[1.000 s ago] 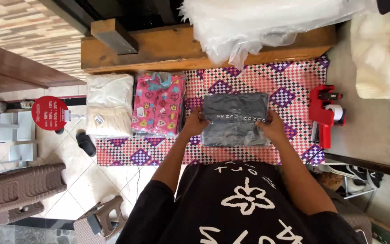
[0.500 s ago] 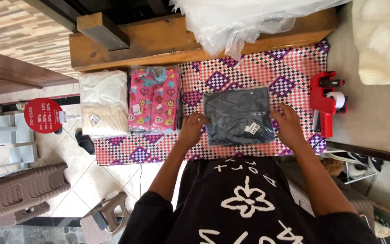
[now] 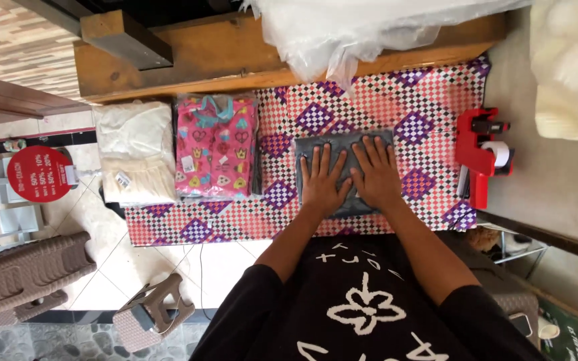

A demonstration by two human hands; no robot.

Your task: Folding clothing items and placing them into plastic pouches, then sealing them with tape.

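Both the left hand (image 3: 324, 180) and the right hand (image 3: 376, 175) lay flat, fingers spread and gripping nothing, pressing a folded grey garment (image 3: 342, 172) at mid-table on the checkered cloth (image 3: 423, 120), right of a pink packaged garment (image 3: 217, 146).

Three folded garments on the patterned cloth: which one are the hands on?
The dark grey folded garment: left hand and right hand lie flat on it. The pink packet and cream stack lie untouched.

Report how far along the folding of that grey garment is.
Done, by the look of it: the grey garment is folded into a compact rectangle on the checkered cloth. In hand: left hand and right hand press flat on it. Left: it lies apart from the bagged pink garment and cream garment.
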